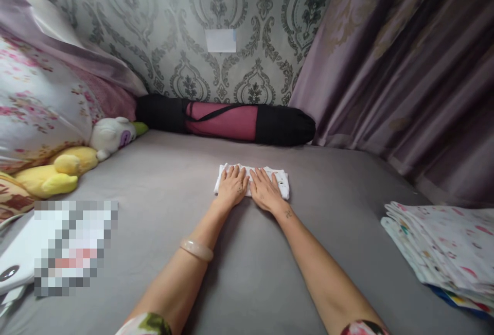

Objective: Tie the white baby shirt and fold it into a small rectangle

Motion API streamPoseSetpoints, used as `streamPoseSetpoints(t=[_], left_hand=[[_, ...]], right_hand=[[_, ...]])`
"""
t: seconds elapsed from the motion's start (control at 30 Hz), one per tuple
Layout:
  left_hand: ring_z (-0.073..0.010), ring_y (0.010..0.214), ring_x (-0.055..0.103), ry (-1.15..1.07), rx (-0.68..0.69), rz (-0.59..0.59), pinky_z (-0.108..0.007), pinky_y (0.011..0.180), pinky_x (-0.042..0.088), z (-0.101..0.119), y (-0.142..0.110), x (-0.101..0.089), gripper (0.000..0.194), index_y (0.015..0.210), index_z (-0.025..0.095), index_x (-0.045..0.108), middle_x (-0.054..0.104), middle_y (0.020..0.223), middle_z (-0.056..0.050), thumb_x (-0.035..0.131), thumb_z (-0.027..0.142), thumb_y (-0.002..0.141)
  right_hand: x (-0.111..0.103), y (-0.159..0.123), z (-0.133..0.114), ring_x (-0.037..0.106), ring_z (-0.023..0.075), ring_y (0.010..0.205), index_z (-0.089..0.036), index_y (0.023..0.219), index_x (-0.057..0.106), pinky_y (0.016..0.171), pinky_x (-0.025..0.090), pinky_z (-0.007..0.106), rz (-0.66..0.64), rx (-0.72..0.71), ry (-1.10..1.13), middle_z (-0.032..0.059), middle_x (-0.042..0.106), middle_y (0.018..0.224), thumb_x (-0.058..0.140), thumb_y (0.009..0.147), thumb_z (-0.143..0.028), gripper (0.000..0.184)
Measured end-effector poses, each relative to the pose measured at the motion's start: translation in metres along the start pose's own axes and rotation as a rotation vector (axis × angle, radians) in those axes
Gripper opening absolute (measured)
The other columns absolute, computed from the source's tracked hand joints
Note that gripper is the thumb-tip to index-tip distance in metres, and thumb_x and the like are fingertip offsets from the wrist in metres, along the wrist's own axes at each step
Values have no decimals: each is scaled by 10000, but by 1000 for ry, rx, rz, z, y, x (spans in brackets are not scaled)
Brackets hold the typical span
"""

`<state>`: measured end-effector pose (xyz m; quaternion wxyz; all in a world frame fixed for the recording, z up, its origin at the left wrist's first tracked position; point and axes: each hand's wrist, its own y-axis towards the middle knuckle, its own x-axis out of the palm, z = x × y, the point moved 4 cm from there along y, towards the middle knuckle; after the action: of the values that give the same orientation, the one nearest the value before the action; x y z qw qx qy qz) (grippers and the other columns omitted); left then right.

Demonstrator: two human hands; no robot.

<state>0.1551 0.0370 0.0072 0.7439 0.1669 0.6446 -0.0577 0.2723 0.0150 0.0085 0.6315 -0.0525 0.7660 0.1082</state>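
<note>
A small white folded cloth [283, 183] with a sparse print lies flat on the grey sheet [247, 252]. Both palms rest on top of it, side by side. My left hand [232, 184] covers its left part, fingers stretched forward. My right hand [265, 188] lies over the middle and right part, fingers also flat and the thumb apart. Much of the cloth is hidden beneath the hands, so I cannot tell exactly what kind of item it is.
A stack of folded printed cloths [443, 247] sits at the right. Along the wall lies a long black and pink bag [224, 119]. Yellow [50, 175] and white plush toys [111, 137] are at the left, near a white device [23, 247] with a cable. Curtains [386, 67] hang right.
</note>
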Motion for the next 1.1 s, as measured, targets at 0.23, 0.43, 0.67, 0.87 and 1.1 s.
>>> streamPoseSetpoints(t=[0.23,0.43,0.67,0.87,1.1], left_hand=[[-297,1401,340,38,4,76,-486,1168,203,-5,-2,5,541,1432,157,435,423,1494,-131,231,421,1006],[-303,1397,342,25,-22,9,-490,1162,221,-11,-1,11,545,1437,176,429,421,1496,-118,230,436,1002],[-299,1408,324,30,-57,8,-495,1166,207,-9,-2,2,550,1430,132,433,424,1489,-149,231,411,1001],[-305,1438,266,35,-156,-4,-513,1176,164,-24,0,9,591,1451,99,395,353,1530,-161,192,419,998],[-313,1444,248,1,-170,-47,-514,1169,188,-28,0,13,609,1458,91,372,326,1543,-160,200,444,993]], right_hand=[[1,-5,3,195,276,1433,-195,1489,364,1147,103,533,74,42,-32,96,287,1552,286,1021,-384,511],[9,-7,5,184,269,1436,-210,1493,352,1143,95,540,63,55,-28,86,276,1558,270,1027,-401,510],[2,-6,9,190,261,1437,-198,1496,345,1145,99,534,47,81,-16,108,268,1558,275,1026,-386,511],[5,-5,22,171,239,1444,-130,1505,318,1166,81,453,60,167,-61,123,257,1559,266,1023,-360,536],[10,-5,24,161,234,1447,-134,1518,288,1166,97,441,20,182,-41,111,233,1569,238,1023,-376,554]])
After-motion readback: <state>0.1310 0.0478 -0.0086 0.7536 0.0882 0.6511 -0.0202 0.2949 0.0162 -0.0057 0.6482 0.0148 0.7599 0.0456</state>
